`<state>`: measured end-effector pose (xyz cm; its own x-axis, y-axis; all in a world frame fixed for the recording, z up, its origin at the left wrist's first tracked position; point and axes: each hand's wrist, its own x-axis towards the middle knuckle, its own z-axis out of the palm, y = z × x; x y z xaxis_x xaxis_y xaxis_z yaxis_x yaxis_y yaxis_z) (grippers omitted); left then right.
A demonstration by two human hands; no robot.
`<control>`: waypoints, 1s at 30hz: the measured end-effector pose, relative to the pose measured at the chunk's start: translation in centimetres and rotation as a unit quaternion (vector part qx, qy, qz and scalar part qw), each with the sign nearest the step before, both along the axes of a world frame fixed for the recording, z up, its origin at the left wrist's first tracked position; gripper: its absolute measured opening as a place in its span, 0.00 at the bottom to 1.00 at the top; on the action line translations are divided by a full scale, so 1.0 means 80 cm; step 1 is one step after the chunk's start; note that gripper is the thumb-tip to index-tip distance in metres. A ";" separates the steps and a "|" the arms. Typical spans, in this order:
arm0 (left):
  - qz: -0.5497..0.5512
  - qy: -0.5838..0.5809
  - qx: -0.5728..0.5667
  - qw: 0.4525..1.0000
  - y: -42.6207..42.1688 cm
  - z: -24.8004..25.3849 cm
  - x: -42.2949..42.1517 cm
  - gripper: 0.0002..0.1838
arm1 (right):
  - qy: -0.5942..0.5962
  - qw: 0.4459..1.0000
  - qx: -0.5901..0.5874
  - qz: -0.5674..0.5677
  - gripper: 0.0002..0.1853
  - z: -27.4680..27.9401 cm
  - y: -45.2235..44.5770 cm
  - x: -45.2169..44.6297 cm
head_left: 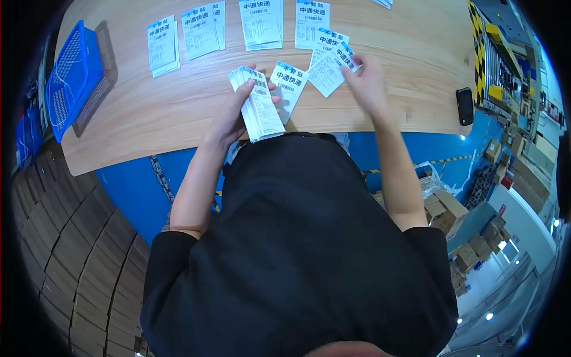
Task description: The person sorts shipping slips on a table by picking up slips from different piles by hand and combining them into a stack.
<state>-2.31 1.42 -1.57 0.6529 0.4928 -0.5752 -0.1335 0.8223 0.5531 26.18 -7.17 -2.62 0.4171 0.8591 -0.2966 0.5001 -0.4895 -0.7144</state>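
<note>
My left hand is closed around a thick stack of white shipping labels, its thumb lying on the top one. Just right of that stack, a single label rests on the table, close to my left fingertips. My right hand pinches the corner of another shipping label, which is tilted and partly covers a label beneath it. Along the far side lie several small groups of labels, among them a pair, an overlapping group, a wider group and one label.
A blue plastic basket stands at the left end of the wooden table. Near the right edge lies a black handheld device. Cardboard boxes are on the floor at right, and stacked flat cardboard is at left.
</note>
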 end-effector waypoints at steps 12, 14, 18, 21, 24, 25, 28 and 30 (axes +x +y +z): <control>0.009 -0.039 -0.043 0.998 0.001 -0.008 -0.001 0.33 | -0.228 0.965 -0.119 0.043 0.25 -0.006 0.015 0.022; 0.019 -0.035 -0.043 0.998 0.002 -0.006 -0.001 0.33 | -0.128 0.985 -0.111 0.032 0.19 -0.002 0.017 0.021; 0.021 -0.008 -0.021 1.000 0.004 -0.001 -0.002 0.33 | 0.001 1.000 0.012 -0.015 0.14 -0.035 -0.009 0.036; 0.034 -0.013 -0.029 0.999 0.006 0.002 -0.008 0.33 | 0.064 0.994 0.082 -0.034 0.14 -0.046 -0.037 0.099; 0.020 -0.002 -0.017 1.000 0.007 0.002 -0.008 0.34 | -0.031 0.999 -0.012 -0.024 0.15 -0.015 -0.043 0.129; 0.014 0.001 -0.015 1.000 0.007 0.001 -0.008 0.35 | -0.089 0.995 -0.051 -0.013 0.15 0.002 -0.034 0.124; 0.008 -0.001 -0.013 1.000 0.006 -0.003 -0.006 0.35 | -0.182 0.977 -0.114 0.005 0.16 -0.008 -0.020 0.126; 0.009 -0.006 -0.015 1.000 0.005 -0.004 -0.005 0.35 | -0.322 0.945 0.037 0.047 0.16 -0.016 -0.006 0.106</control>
<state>-2.72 1.80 -1.86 0.6518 0.4871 -0.5813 -0.1546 0.8357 0.5270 34.67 -7.65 -3.87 0.4107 0.9100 0.0558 0.8820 -0.3810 -0.2773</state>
